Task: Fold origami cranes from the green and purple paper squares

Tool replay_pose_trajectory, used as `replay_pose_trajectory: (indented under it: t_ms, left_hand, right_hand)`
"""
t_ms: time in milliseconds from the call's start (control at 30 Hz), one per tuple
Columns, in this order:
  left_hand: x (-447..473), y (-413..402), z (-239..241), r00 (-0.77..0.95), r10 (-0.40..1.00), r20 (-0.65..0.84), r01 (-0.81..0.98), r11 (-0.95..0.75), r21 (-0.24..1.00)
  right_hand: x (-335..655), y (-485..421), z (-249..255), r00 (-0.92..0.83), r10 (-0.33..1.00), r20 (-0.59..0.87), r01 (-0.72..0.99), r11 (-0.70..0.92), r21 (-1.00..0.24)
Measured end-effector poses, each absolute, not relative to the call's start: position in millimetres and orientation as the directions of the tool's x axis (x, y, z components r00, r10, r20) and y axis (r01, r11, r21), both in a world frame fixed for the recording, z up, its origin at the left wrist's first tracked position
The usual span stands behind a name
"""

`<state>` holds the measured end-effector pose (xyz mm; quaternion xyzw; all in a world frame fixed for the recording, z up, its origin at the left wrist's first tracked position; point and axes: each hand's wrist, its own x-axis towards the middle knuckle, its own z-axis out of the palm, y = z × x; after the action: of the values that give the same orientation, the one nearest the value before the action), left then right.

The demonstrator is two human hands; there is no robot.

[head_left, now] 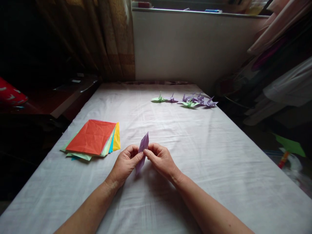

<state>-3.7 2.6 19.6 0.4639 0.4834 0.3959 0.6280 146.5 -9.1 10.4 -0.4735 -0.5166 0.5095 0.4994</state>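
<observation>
My left hand point(125, 164) and my right hand point(161, 159) meet at the middle of the white cloth-covered table point(219, 156). Both pinch a narrow, folded purple paper point(143, 143) that stands upright between the fingertips, its point up and its lower end showing below the hands. Each hand's fingers are curled closed on it. A stack of coloured paper squares point(94, 138) with an orange sheet on top lies to the left of my left hand.
Several finished paper cranes, purple point(210, 103) and green point(189, 104), sit in a row at the far right of the table. A curtain point(114, 39) and a wall stand behind. Dark furniture is on the left, clothing and clutter on the right.
</observation>
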Motion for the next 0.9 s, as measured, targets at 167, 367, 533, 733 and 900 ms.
replay_pose_trajectory:
  t_ms: [167, 367, 533, 733, 900]
  left_hand:
    - [-5.3, 1.6, 22.6, 0.326, 0.909, -0.261, -0.041, 0.289, 0.956]
    - [-6.1, 1.2, 25.0, 0.342, 0.897, -0.279, -0.011, 0.300, 0.954]
    - [-8.6, 1.2, 29.4, 0.415, 0.850, -0.325, 0.049, 0.336, 0.941]
    - [-8.3, -0.4, 32.0, 0.432, 0.829, -0.355, 0.070, 0.361, 0.930]
    - [-5.6, -1.2, 27.3, 0.401, 0.845, -0.354, 0.028, 0.375, 0.927]
  right_hand:
    - [146.5, -8.5, 10.2, -0.030, 1.000, 0.004, -0.034, 0.003, -0.999]
    - [148.5, -7.4, 10.9, -0.054, 0.999, 0.004, -0.039, 0.002, -0.999]
    - [152.9, -2.9, 13.3, -0.054, 0.998, -0.037, -0.135, -0.044, -0.990]
    - [159.8, 1.0, 12.5, -0.010, 0.997, -0.075, -0.059, -0.076, -0.995]
    - [161.1, 2.2, 9.5, 0.035, 0.997, -0.071, -0.077, -0.068, -0.995]
